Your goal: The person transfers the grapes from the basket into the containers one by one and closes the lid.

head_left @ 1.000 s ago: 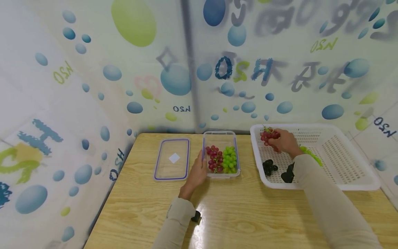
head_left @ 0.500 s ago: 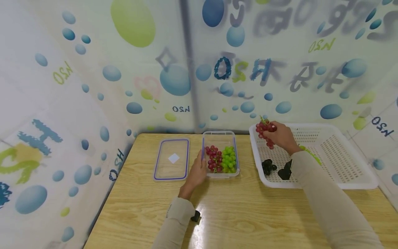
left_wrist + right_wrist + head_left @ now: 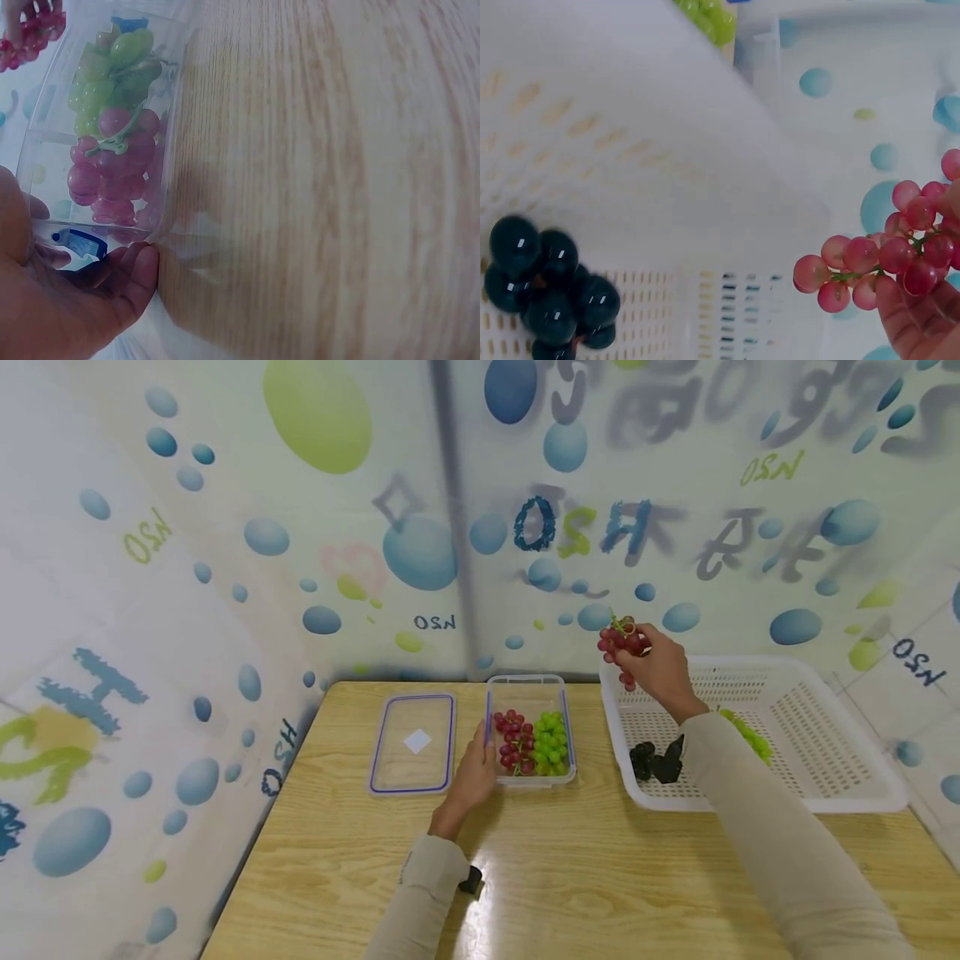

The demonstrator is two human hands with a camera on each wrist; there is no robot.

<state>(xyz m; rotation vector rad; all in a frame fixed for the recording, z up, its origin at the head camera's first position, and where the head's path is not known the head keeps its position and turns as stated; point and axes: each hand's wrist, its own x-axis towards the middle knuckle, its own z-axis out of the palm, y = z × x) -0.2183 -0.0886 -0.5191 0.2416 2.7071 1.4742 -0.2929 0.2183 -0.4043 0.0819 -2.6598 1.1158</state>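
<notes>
red grapes lifted out of the basket

the person's right hand [image 3: 656,664] pinches a small bunch of red grapes [image 3: 618,645] by its top, fingers curled around the stem end. the bunch hangs in the air above the near-left corner of the white perforated plastic basket [image 3: 825,739], touching nothing below it. a second ago the same bunch sat low inside the basket; half a second ago it was level with the rim; now it is clear of the rim and has shifted left, toward the clear plastic food container [image 3: 529,689]. judging by that path, the bunch is being carried across to the container.

the left hand [image 3: 474,772] rests against the container's left wall, fingers lightly curled on it, unmoved across the three moments. inside the container lie a bunch of red grapes [image 3: 513,742] and a bunch of green grapes [image 3: 552,743], side by side. its clear lid with a blue seal [image 3: 414,743] lies flat just to the left, a small white square at its middle.

in the basket remain a bunch of black grapes [image 3: 547,289] and a bunch of green grapes [image 3: 746,737], partly hidden by the sleeve.

all stands on a light wooden table [image 3: 570,877]. the backdrop sheet shows blue and green bubbles and mirrored writing, "h2o" reversed several times; larger characters are too blurred to read.
</notes>
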